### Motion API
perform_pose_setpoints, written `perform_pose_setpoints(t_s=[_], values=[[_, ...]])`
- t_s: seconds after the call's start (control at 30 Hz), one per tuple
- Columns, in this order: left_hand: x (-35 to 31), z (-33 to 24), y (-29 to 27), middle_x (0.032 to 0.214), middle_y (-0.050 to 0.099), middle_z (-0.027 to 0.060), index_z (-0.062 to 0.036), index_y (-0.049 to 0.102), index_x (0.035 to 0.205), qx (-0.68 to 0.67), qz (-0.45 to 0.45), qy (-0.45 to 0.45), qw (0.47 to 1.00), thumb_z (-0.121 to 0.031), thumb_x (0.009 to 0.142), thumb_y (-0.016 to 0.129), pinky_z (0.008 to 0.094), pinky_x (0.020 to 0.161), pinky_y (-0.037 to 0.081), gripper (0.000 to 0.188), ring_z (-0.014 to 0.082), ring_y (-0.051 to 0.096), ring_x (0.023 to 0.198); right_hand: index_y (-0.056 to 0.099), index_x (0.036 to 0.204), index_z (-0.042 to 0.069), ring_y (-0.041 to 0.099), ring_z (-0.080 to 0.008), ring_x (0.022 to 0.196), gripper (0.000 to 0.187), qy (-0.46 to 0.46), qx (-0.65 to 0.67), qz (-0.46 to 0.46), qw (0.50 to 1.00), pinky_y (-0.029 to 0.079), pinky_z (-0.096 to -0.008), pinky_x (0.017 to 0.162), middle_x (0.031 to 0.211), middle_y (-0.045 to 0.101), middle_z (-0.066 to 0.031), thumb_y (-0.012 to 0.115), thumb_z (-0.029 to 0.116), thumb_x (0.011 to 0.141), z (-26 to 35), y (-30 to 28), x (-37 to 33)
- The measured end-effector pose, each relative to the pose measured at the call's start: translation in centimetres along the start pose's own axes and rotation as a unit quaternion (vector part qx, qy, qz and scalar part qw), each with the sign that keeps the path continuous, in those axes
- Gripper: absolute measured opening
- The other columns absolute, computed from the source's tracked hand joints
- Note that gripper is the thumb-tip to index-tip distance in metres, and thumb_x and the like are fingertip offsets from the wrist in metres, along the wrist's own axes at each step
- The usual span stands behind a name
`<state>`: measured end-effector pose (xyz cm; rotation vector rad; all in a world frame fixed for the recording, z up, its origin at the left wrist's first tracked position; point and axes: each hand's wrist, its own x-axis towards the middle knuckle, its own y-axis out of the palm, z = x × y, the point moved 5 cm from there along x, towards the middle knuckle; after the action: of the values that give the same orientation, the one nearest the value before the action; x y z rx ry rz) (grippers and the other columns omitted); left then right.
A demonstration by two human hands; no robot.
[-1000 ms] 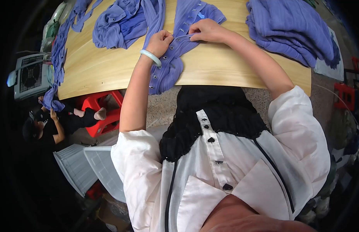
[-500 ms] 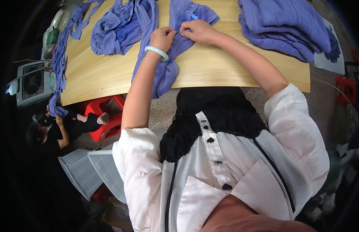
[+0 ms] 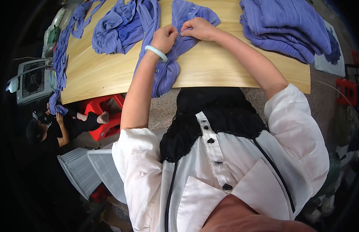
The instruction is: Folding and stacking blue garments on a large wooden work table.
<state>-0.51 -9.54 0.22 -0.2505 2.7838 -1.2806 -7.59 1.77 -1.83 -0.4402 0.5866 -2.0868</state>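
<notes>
A periwinkle-blue buttoned shirt (image 3: 168, 75) lies spread over the wooden table, one end drooping over the near edge. My left hand (image 3: 164, 39), wearing a pale bangle (image 3: 156, 53) at the wrist, pinches the shirt's front edge. Just right of it, my right hand (image 3: 199, 29) also pinches this cloth, fingertips close to those of the left. Whatever small part sits between the fingertips is hidden. Round buttons show on the cloth above and below my hands.
The table (image 3: 226, 71) holds a crumpled blue garment (image 3: 119, 29) on the left and a folded blue stack (image 3: 282, 29) on the right. Another person (image 3: 46, 133) at lower left handles blue cloth hanging off the table, near a red stool (image 3: 106, 129) and a grey bin (image 3: 79, 170).
Both my hands have shifted very slightly, still pinching the shirt. A bright blue spot near the upper buttons no longer shows. The cloth has moved slightly.
</notes>
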Motion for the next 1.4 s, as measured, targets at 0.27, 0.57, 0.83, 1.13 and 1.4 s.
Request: perform_pose_setpoints(t_s=[0.27,0.57,0.83,1.13,1.4], values=[[-0.1,1.4,0.9,0.062,0.05,-0.0038,-0.0018,0.055,0.078,-0.124,0.05,-0.047,0.99,-0.012,0.079,0.054,0.0189,0.049,0.033,0.011,0.0035,0.04,0.055,0.063,0.08,0.008,0.057,-0.0226,0.072,0.025,0.006,-0.046,0.019,0.999,0.043,-0.0311,0.064,0.074,0.061,-0.0094,0.062,0.029,0.067,-0.1,0.1,-0.3],[-3.7,-1.6,0.3,0.075,0.054,0.014,0.0001,0.055,0.084,0.149,-0.166,0.064,0.973,-0.023,0.07,0.063,0.0329,0.065,0.042,0.028,0.0279,0.052,0.072,0.06,0.083,0.009,0.056,-0.0253,0.074,0.023,-0.005,-0.116,0.008,0.993,0.042,-0.0348,0.066,0.076,0.06,-0.009,0.059,0.028,0.069,0.2,0.1,-1.6],[-9.4,2.9,0.0,0.1,0.047,0.017,-0.0022,0.049,0.093,0.233,-0.175,0.051,0.955,-0.01,0.067,0.06,0.0399,0.078,0.037,0.029,0.0334,0.046,0.092,0.059,0.076,0.007,0.056,-0.0254,0.073,0.018,-0.107,-0.212,0.025,0.971,0.041,-0.0348,0.068,0.072,0.06,-0.0086,0.058,0.023,0.067,0.3,-0.7,-3.0],[-8.9,5.3,-3.8,0.098,0.05,0.0169,-0.0039,0.051,0.095,0.227,-0.046,0.004,0.973,-0.011,0.065,0.061,0.039,0.077,0.04,0.033,0.0334,0.049,0.089,0.059,0.079,0.007,0.056,-0.0296,0.073,0.02,-0.05,-0.134,0.025,0.989,0.043,-0.0385,0.066,0.072,0.058,-0.0129,0.059,0.023,0.067,2.1,3.3,-3.6],[-2.1,1.1,-0.6,0.085,0.056,0.0156,-0.0062,0.063,0.082,0.281,-0.069,-0.053,0.956,-0.028,0.071,0.058,0.0371,0.073,0.042,0.026,0.0297,0.053,0.083,0.057,0.074,0.009,0.054,-0.0272,0.072,0.011,-0.149,-0.192,-0.132,0.961,0.043,-0.0383,0.065,0.072,0.055,-0.0091,0.057,0.02,0.07,3.8,3.2,-4.0]])
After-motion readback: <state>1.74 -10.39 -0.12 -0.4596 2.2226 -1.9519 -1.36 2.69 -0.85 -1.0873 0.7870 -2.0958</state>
